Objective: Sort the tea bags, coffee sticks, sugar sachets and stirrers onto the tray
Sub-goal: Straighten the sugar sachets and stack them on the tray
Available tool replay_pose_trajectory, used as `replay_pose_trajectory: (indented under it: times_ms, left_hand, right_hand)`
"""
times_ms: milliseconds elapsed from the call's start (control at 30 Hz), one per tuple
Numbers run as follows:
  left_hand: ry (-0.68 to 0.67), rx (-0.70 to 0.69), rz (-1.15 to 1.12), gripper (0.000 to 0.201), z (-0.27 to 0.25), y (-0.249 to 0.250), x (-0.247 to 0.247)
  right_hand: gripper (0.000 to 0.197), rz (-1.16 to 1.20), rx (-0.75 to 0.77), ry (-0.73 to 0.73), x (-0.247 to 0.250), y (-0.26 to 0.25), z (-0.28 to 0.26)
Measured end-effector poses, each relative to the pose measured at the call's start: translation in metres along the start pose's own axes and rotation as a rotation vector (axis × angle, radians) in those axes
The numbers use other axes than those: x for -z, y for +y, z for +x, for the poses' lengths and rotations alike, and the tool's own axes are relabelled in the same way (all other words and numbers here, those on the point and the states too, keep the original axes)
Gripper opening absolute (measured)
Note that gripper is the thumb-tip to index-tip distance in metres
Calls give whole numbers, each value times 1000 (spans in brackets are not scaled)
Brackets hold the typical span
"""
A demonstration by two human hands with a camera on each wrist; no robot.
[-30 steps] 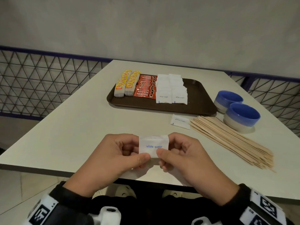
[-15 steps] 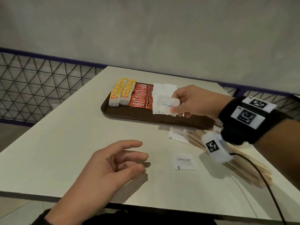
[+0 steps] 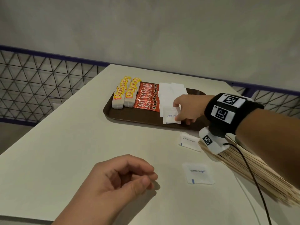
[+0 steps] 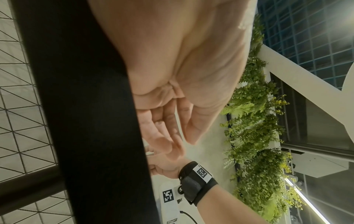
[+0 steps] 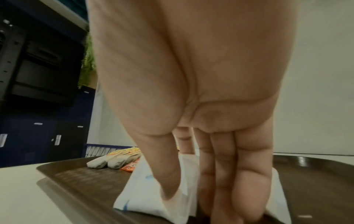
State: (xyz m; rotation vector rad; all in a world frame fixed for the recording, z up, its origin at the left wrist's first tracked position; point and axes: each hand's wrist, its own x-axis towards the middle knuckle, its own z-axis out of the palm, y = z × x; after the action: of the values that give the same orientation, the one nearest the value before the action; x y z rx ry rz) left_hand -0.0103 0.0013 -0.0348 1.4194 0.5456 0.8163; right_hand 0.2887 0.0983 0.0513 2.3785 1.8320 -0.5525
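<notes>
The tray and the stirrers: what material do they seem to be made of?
The tray looks like dark brown moulded plastic: rounded rim, a grid-textured floor and soft glints in the right wrist view. The stirrers look like bare, unfinished wood: pale, matt, thin flat sticks in a loose bundle, though blur hides any grain.

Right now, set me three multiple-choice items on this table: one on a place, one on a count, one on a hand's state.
1. Where do the wooden stirrers lie?
A. on the tray
B. on the table, right of the tray
C. in a bowl

2. How many sugar sachets lie loose on the table, off the tray?
A. two
B. none
C. five

3. What is the right hand doing?
A. resting flat on the table
B. gripping stirrers
C. pinching a sugar sachet over the tray

Answers: 1 B, the bundle lies on the bare table; 2 A, one sachet by the stirrers and one nearer; 3 C, thumb and fingers pinch the sachet.
</notes>
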Motion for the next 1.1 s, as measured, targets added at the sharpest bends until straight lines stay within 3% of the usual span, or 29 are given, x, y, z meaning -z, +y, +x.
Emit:
replay_pose_trajectory:
  times_ms: [100, 200, 300, 467, 600, 733, 900, 1000, 1100]
  left_hand:
    - [13, -9, -8, 10, 0, 0, 0]
    - [16, -23, 7, 20, 0, 0, 1]
    - [35, -25, 22, 7, 0, 3, -1]
    - [29, -10, 22, 7, 0, 6, -3]
    - [25, 14, 22, 5, -1, 7, -3]
    - [13, 8, 24, 24, -1, 7, -1]
    - [18, 13, 5, 7, 0, 5, -2]
    - [37, 9, 6, 6, 1, 6, -2]
    - [35, -19, 26, 25, 1, 3, 0]
  right_hand:
    - [44, -22, -26, 4, -1, -7, -2]
    - [52, 19, -57, 21, -1, -9, -5]
    - [65, 59, -69, 8, 0, -11, -8]
    - [81, 81, -69, -9, -4, -18, -11]
    - [74, 68, -73, 12, -8, -22, -5]
    - [68, 70, -110, 8, -9, -25, 4]
    - [71, 14, -125, 83, -2, -23, -12]
    - [47, -94, -12, 166, 5, -15, -38]
    - [19, -143, 27, 57, 0, -2, -66]
